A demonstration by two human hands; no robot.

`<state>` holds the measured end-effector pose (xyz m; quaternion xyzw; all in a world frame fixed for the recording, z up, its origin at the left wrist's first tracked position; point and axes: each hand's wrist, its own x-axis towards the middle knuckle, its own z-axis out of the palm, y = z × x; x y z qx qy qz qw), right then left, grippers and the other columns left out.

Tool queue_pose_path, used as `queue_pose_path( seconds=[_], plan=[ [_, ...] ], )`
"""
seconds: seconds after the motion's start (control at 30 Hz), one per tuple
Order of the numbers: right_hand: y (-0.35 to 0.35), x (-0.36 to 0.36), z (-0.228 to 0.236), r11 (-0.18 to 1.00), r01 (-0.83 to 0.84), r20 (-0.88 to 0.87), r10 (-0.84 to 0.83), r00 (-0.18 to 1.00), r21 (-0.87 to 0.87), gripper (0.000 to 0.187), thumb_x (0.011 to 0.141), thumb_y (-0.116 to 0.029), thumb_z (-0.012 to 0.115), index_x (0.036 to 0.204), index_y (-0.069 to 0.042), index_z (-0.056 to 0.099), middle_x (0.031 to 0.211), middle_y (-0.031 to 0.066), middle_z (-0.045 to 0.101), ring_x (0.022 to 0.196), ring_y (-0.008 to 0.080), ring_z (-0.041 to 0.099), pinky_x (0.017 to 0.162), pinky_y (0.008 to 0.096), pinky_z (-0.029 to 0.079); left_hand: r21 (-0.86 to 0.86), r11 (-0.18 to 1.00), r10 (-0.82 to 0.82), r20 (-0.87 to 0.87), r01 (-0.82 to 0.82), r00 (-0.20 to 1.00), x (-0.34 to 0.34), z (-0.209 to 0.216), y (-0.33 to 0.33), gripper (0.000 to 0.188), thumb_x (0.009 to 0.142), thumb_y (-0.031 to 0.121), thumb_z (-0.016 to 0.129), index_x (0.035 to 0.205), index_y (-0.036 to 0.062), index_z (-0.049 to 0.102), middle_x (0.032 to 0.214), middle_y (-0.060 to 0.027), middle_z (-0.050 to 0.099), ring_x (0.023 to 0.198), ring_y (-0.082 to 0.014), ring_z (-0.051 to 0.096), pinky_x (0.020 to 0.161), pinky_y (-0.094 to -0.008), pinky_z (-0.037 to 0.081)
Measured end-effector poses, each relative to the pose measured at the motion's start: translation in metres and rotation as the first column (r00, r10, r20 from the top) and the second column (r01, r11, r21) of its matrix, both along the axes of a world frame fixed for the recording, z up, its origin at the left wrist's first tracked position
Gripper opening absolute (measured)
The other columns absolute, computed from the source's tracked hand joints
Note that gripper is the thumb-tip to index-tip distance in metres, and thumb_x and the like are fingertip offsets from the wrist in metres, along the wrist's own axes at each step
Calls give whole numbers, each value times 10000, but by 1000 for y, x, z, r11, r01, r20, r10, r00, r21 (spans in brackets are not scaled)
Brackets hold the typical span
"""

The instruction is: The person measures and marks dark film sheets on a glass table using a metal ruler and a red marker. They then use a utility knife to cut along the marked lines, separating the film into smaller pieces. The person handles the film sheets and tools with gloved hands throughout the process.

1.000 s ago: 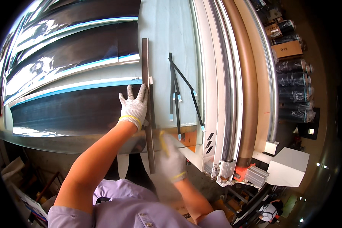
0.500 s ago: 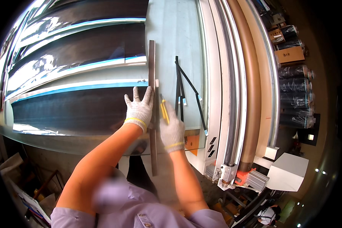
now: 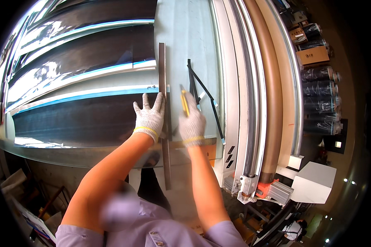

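My left hand [image 3: 149, 117], in a grey knit glove with a yellow cuff, lies with fingers spread on a glossy black film sheet [image 3: 78, 119]. Its index finger and edge touch a long dark straightedge [image 3: 162, 68], which crosses the sheet's right end and sticks out past the table's near edge. Right of the straightedge, my right hand [image 3: 192, 125], gloved alike and slightly blurred, grips a yellow utility knife [image 3: 185, 103] pointing away from me. Along the sheet's far side run blue and white edge bands [image 3: 95, 94]. Narrow black offcut strips [image 3: 202, 84] lie just beyond the knife.
More black sheets [image 3: 90, 49] lie farther off on the glass-topped table [image 3: 173, 24]. On the right runs a machine with rails and a long brown roller [image 3: 272, 90]. Wrapped rolls [image 3: 319, 103] and cardboard boxes [image 3: 313, 55] stand beyond it. Another person [image 3: 293, 230] is at the lower right.
My right hand has moved away from me and to the right with the utility knife, farther from the straightedge. My left hand keeps its place on the sheet, and the whole view shifts slightly.
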<state>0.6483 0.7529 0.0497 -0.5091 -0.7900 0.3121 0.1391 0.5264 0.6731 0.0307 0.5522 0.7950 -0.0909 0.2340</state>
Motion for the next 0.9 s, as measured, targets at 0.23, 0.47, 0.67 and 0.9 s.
queue_pose_path(
  seconds=[0.23,0.47,0.67,0.9],
  plan=[
    [5,-30,-28,992,-119,149,125,981,-46,712,922,-75,654,1590,-227,461,948,301,711,914,483,715,838,552,587,-52,998,-19,52,22,998,1,13,6,1126,817,303,864,1704,85,206,1784,-67,152,1578,-538,215,1162,-776,302],
    [-77,45,-23,990,-88,-7,88,996,-112,696,924,-40,655,1585,-171,479,1059,293,717,1004,482,706,866,532,571,-37,998,-57,-40,55,998,5,-2,5,1298,723,487,927,1710,95,182,1788,-89,102,1573,-547,209,1155,-756,338],
    [-134,102,-3,985,-129,146,146,979,-117,689,918,-45,671,1575,-153,491,1126,245,720,971,455,707,829,497,578,-87,995,-48,-31,45,998,2,2,6,1458,630,598,949,1715,87,122,1791,-90,71,1578,-546,186,1163,-747,339],
    [-153,136,7,963,-171,300,229,926,-208,708,928,-90,681,1598,-166,465,1027,232,714,888,403,725,804,484,589,-28,999,-31,2,31,1000,2,3,3,1365,663,522,955,1701,65,196,1784,-75,128,1575,-553,199,1163,-769,310]
  ],
)
